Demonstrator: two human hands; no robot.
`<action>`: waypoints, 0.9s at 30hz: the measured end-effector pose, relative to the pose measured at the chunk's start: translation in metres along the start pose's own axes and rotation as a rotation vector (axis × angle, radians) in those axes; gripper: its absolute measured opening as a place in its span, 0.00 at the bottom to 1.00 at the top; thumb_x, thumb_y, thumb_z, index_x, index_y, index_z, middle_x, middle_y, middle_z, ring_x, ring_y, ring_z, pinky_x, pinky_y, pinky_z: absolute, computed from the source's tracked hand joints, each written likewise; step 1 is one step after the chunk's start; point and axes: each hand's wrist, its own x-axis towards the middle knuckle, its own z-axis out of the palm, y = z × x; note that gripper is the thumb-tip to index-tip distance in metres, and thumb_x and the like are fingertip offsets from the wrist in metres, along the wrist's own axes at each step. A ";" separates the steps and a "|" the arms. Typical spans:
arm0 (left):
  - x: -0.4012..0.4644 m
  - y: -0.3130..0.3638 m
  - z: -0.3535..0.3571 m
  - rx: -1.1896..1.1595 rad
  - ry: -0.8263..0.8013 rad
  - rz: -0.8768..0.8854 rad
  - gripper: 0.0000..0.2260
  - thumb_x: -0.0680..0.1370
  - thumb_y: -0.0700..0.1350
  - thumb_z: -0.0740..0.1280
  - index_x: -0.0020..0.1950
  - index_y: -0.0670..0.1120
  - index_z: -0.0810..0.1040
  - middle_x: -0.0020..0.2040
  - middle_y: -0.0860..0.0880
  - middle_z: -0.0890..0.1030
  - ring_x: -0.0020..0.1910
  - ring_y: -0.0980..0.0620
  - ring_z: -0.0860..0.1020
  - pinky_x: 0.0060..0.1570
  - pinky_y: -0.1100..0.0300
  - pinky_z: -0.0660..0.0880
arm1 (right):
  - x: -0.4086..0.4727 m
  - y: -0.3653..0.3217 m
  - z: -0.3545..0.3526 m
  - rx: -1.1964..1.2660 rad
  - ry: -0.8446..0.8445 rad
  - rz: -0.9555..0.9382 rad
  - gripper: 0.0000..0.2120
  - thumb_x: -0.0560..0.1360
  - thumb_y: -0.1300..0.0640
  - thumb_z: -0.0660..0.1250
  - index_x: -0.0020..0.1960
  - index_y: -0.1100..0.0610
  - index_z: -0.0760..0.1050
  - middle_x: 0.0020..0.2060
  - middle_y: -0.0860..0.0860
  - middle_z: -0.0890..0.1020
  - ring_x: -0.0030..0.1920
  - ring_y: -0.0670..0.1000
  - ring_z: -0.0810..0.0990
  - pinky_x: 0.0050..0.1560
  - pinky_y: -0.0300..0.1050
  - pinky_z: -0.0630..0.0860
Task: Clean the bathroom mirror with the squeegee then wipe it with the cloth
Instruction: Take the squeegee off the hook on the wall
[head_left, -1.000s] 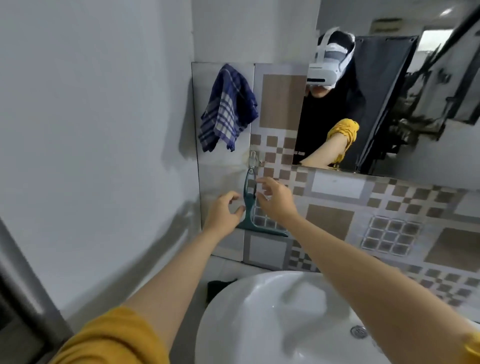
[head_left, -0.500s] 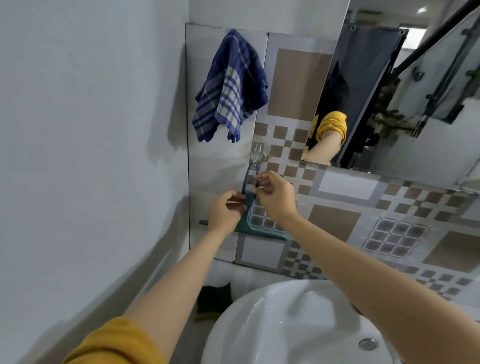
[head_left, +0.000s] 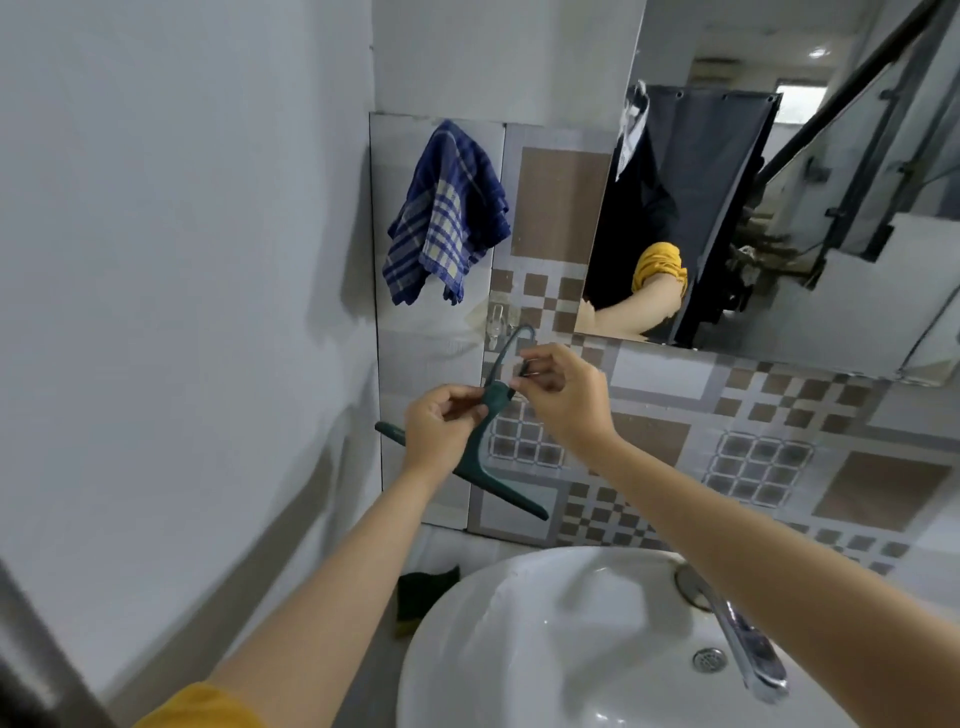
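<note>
Fingers of the left hand (head_left: 441, 434) pinch the squeegee (head_left: 485, 457); the right hand (head_left: 561, 395) pinches its loop, which could snag the hook (head_left: 497, 318).

The room is evenly lit with soft, cool light, and a small bright ceiling lamp (head_left: 818, 52) glows white in the mirror (head_left: 779, 208). Soft grey shadows lie on the white wall (head_left: 182, 260) beside the hanging cloth (head_left: 449, 213) and lower down in the corner. The wide lens bends straight lines near the edges, and the whole picture looks a little smeary, most of all at the bottom left.
</note>
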 end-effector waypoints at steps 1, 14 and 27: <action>-0.003 0.007 0.002 -0.011 -0.022 0.007 0.11 0.71 0.32 0.70 0.44 0.48 0.80 0.42 0.51 0.83 0.42 0.57 0.82 0.43 0.68 0.77 | -0.002 -0.003 -0.009 -0.032 -0.001 -0.044 0.14 0.70 0.61 0.75 0.54 0.59 0.79 0.42 0.51 0.84 0.43 0.48 0.83 0.48 0.40 0.81; -0.025 0.109 0.064 0.124 -0.362 0.115 0.10 0.70 0.29 0.68 0.47 0.40 0.81 0.45 0.46 0.83 0.44 0.55 0.82 0.47 0.66 0.77 | 0.000 -0.050 -0.152 -0.529 -0.179 -0.494 0.11 0.67 0.49 0.76 0.47 0.49 0.82 0.49 0.45 0.82 0.53 0.51 0.77 0.56 0.52 0.69; -0.031 0.201 0.143 0.326 -0.431 0.363 0.09 0.69 0.33 0.73 0.40 0.46 0.82 0.41 0.48 0.84 0.41 0.51 0.82 0.46 0.61 0.79 | -0.002 -0.075 -0.273 -0.651 -0.262 -0.604 0.12 0.66 0.51 0.77 0.48 0.52 0.82 0.35 0.48 0.82 0.34 0.49 0.78 0.33 0.44 0.74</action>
